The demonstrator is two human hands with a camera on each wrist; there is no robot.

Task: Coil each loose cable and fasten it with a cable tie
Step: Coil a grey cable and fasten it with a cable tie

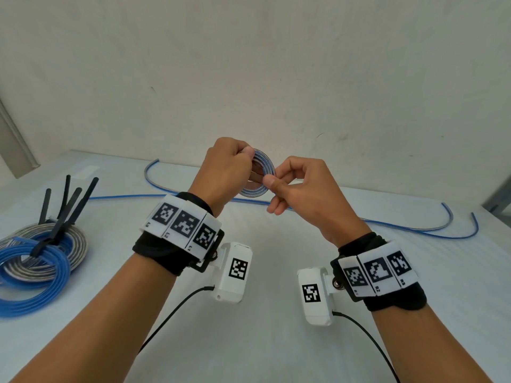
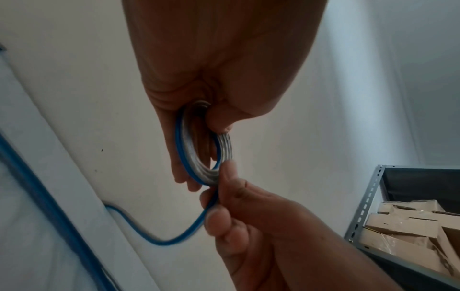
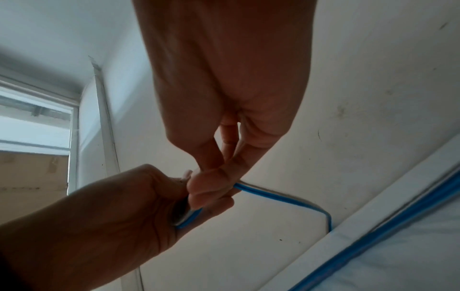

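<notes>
Coil (image 1: 257,172): raised above the table (image 1: 276,341), left hand (image 1: 226,167) pinching its turns so they cannot spring apart. Right hand (image 1: 293,183) pinches the trailing cable (image 1: 414,230), feeding the next loop. Tied bundles (image 1: 41,255) left of the coil.

The head view is evenly bright, its edges bowed by the wide lens. Both wrist views are dimmer, with backlit, shadowed skin and soft blur; daylight enters through the pale window (image 3: 34,122) at the right wrist view's left edge.

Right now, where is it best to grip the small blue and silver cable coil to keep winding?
Probably its left rim, from the left: the left hand pinches the blue and silver cable coil there, leaving the right edge free for the right hand.
</notes>
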